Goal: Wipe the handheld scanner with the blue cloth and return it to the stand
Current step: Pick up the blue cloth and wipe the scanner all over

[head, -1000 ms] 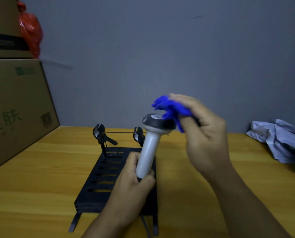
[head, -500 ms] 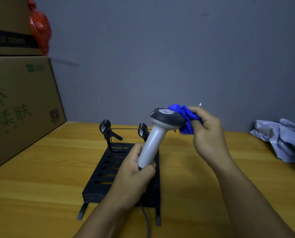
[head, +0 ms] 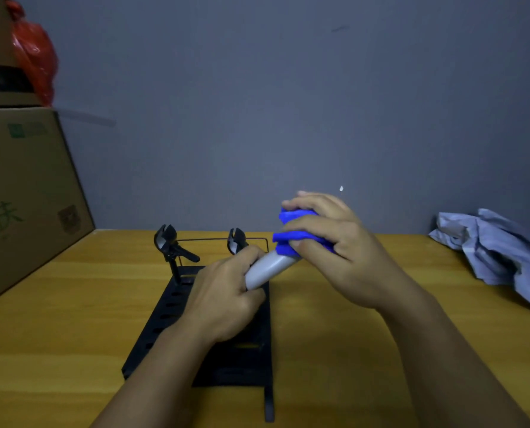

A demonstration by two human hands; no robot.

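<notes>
My left hand (head: 226, 295) grips the lower end of the handheld scanner's pale grey handle (head: 268, 268), which tilts up to the right. Over the scanner's head lies the blue cloth (head: 291, 239), with my right hand (head: 334, 242) closed around it, so the head itself is hidden. Below both hands the black slotted stand (head: 165, 319) sits on the wooden table (head: 57, 319), its two clips (head: 165, 239) upright at the far end.
Stacked cardboard boxes (head: 23, 193) stand at the left with a red plastic bag (head: 33, 60) on top. A crumpled grey-blue garment (head: 498, 251) lies at the right on the table. A grey wall runs behind.
The scanner has tilted from nearly upright to leaning right and lower. My right hand with the cloth has come down over the head, which was visible before.
</notes>
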